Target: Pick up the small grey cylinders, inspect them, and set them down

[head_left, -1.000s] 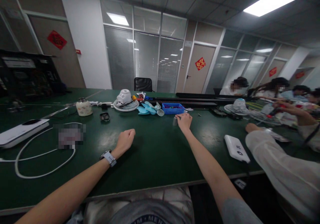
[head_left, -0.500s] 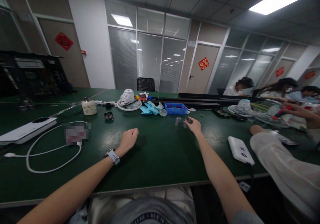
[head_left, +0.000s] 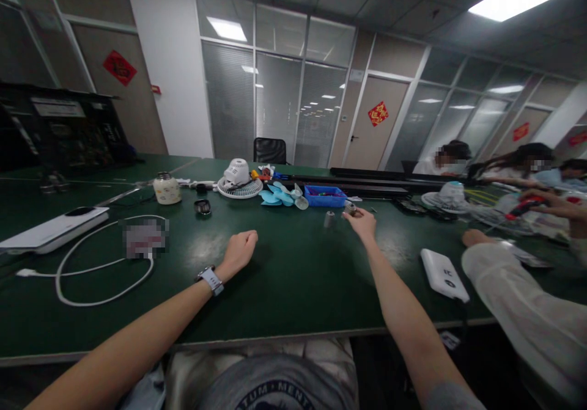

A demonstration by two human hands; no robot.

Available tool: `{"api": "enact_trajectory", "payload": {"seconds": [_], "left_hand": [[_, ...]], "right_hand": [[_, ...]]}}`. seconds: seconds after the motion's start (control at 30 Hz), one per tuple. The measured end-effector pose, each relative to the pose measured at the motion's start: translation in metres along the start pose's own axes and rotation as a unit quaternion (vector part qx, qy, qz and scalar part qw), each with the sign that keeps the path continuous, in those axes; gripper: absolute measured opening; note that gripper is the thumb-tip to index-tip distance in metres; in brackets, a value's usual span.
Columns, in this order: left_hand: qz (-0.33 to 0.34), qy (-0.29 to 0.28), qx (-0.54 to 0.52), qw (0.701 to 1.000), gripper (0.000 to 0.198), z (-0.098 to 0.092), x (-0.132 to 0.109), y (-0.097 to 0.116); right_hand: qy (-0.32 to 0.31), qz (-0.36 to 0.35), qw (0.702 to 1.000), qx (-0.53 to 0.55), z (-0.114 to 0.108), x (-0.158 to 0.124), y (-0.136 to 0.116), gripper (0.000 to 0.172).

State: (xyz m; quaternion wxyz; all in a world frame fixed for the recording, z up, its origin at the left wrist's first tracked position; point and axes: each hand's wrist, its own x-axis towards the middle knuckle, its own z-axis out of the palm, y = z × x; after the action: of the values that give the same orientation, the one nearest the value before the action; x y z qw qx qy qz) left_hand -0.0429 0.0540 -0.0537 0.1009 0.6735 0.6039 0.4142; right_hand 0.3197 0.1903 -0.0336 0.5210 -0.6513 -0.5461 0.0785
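My left hand (head_left: 239, 248) rests on the green table (head_left: 293, 288) as a loose fist, with a watch on its wrist. Nothing shows in it. My right hand (head_left: 362, 220) is stretched far forward and lifted a little off the table, its fingers closed on a small dark metal part (head_left: 351, 208). A small grey cylinder (head_left: 329, 219) stands on the table just left of that hand. Beyond it lie a blue tray (head_left: 324, 197), light blue fan blades (head_left: 279, 195) and a white fan body on its round grille (head_left: 238, 181).
A white flat device (head_left: 52, 228) with a looping white cable (head_left: 98, 272) lies at the left. A cream jar (head_left: 167, 189) and a dark ring (head_left: 202, 206) stand behind. A white power bank (head_left: 444, 274) lies at the right, near a co-worker's sleeve (head_left: 518, 312). Other people sit at the far right.
My right hand moved right from the grey cylinder, closed on the small dark part and raised it off the table. My left hand stayed put. The view shifted slightly.
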Motion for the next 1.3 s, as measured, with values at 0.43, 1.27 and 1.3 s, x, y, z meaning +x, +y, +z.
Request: {"api": "enact_trajectory", "payload": {"seconds": [0.43,1.27,1.3], "left_hand": [[0.183,0.053,-0.084,0.978,0.037,-0.011,-0.01,0.026],[0.077,-0.132,-0.051,0.987,0.038,-0.013,0.002,0.006],[0.074,-0.141,-0.044,0.986,0.039,-0.011,0.002,0.006]], "right_hand": [[-0.282,-0.325,0.897,0.099,0.039,-0.155,-0.112,0.028],[-0.264,-0.322,0.904,0.094,0.03,-0.145,-0.108,0.031],[-0.26,-0.31,0.908,0.11,0.03,-0.144,-0.109,0.033]]}}
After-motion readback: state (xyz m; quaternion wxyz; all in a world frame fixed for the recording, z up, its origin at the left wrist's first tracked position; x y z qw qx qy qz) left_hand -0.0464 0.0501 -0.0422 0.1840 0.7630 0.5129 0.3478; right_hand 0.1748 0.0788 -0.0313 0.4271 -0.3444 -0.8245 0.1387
